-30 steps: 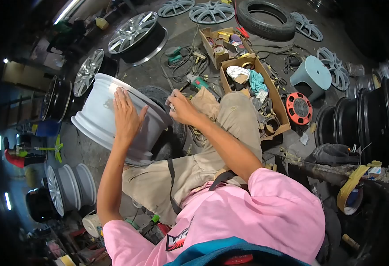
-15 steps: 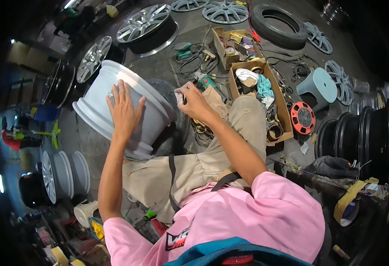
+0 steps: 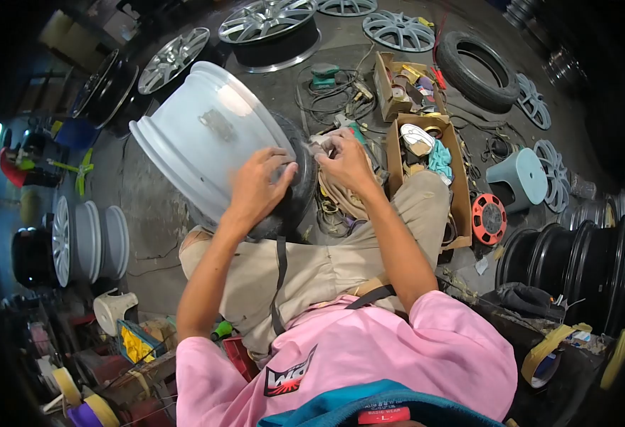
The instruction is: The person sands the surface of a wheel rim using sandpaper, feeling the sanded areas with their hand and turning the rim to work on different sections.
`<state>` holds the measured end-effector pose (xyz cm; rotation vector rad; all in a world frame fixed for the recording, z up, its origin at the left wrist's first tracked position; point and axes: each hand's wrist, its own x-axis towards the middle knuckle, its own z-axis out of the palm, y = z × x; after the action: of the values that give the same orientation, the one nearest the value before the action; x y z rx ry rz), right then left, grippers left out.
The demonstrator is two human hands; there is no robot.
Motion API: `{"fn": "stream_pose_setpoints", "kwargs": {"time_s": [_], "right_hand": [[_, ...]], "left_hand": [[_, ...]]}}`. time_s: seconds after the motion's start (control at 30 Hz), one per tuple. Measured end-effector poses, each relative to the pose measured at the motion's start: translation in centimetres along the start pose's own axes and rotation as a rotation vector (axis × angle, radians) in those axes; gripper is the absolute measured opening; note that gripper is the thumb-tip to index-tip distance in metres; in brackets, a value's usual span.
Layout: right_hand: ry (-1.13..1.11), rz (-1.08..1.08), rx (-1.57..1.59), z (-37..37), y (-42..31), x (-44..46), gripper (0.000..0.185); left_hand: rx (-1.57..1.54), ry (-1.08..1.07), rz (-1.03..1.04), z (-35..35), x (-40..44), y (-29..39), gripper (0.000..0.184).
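A light grey wheel rim (image 3: 184,135) lies tilted on its side on a black tyre (image 3: 299,185) before my knees. Its barrel bears a rough darker patch (image 3: 218,124). My left hand (image 3: 259,186) is at the rim's near right side, fingers bent and thumb apart, holding nothing that I can see; whether it touches the metal I cannot tell. To the right of the rim, my right hand (image 3: 344,162) pinches a small pale pad (image 3: 318,144), whose kind is unclear, mostly covered by the fingers.
Cardboard boxes (image 3: 395,167) of rags and tape stand right of my knee. Beyond lie a green power sander (image 3: 324,75) with coiled cables and a loose tyre (image 3: 477,71). A blue stool (image 3: 522,178), red cable reel (image 3: 489,219) and black rims (image 3: 568,260) are at right.
My left hand has left the rim's barrel and moved right and down, its flat fingers now bent, uncovering the dark patch. My right hand still pinches the pale pad. The view has shifted.
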<state>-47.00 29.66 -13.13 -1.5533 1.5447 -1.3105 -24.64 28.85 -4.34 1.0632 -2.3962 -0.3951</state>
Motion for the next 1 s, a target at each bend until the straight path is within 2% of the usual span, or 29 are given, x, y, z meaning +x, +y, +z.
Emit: {"fn": "stream_pose_setpoints", "kwargs": {"time_s": [0.03,0.1,0.17,0.23,0.33,0.4,0.47,0.5,0.57,0.63,0.7,0.77,0.87,1.0], "right_hand": [[-0.030,0.049,0.037,-0.1,-0.1,0.1,0.024],[-0.034,0.027,0.013,-0.2,0.2,0.0,0.024],[-0.035,-0.081,-0.081,-0.6,0.7,0.0,0.025],[-0.087,-0.084,-0.106,-0.8,1.2,0.1,0.026],[-0.194,-0.086,-0.153,-1.2,1.3,-0.1,0.028],[-0.259,0.055,0.147,-1.0,0.5,0.0,0.025],[-0.294,0.058,0.212,-1.4,0.0,0.4,0.024],[-0.317,0.059,0.273,-1.6,0.0,0.6,0.023],[-0.331,0.084,0.281,-1.7,0.3,0.7,0.022],[-0.300,0.020,0.296,-1.3,1.2,0.7,0.022],[-0.311,0.055,0.277,-1.3,1.2,0.7,0.022],[-0.302,0.187,0.340,-1.3,0.3,0.4,0.022],[-0.291,0.208,0.392,-1.1,-0.1,0.3,0.020],[-0.277,0.258,0.445,-0.9,-0.1,0.2,0.021]], "left_hand": [[0.003,0.006,-0.009,1.0,-0.2,-0.3,0.027],[-0.213,0.079,-0.114,2.8,-0.4,-0.8,0.030],[-0.248,0.148,-0.082,4.9,-0.6,-1.3,0.031],[-0.514,0.194,-0.181,6.6,-0.8,-1.5,0.031],[-0.498,0.126,-0.264,7.4,-1.4,-1.9,0.032],[-0.475,0.125,-0.288,7.3,-1.5,-2.4,0.030],[-0.667,0.036,-0.416,7.2,-1.4,-2.8,0.023],[-0.665,0.044,-0.422,6.9,-1.4,-2.7,0.023],[-0.919,0.023,-0.582,6.4,-1.3,-2.4,0.020],[-0.960,0.002,-0.585,6.0,-1.5,-2.5,0.023],[-0.999,-0.018,-0.585,5.8,-1.6,-2.9,0.026],[-1.123,0.003,-0.550,5.9,-1.8,-3.3,0.026],[-1.071,-0.020,-0.479,4.9,-1.9,-3.0,0.026],[-1.100,-0.056,-0.488,3.9,-2.2,-2.9,0.025]]}}
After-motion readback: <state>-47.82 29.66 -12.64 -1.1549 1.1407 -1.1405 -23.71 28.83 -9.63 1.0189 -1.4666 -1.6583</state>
